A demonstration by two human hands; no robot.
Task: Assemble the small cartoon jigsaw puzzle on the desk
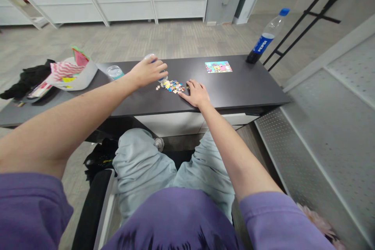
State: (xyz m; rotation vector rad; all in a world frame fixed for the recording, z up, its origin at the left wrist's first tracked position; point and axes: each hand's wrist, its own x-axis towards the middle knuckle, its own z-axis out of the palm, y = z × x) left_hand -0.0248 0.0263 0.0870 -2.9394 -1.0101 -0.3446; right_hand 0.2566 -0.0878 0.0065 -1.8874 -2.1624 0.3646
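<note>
My left hand is wrapped round a clear plastic container, which is tilted with its lower end at the pile. A small heap of colourful jigsaw puzzle pieces lies on the dark grey table just below and right of it. My right hand rests on the table at the heap's right side, fingers spread, thumb touching or nearly touching the pieces. Part of a piece shows by its fingers. Farther right lies a flat colourful picture card.
A Pepsi bottle stands at the far right of the table. Left of my left hand is a clear round container or lid. A white bin with pink striped packaging and a black cloth sit at the left end.
</note>
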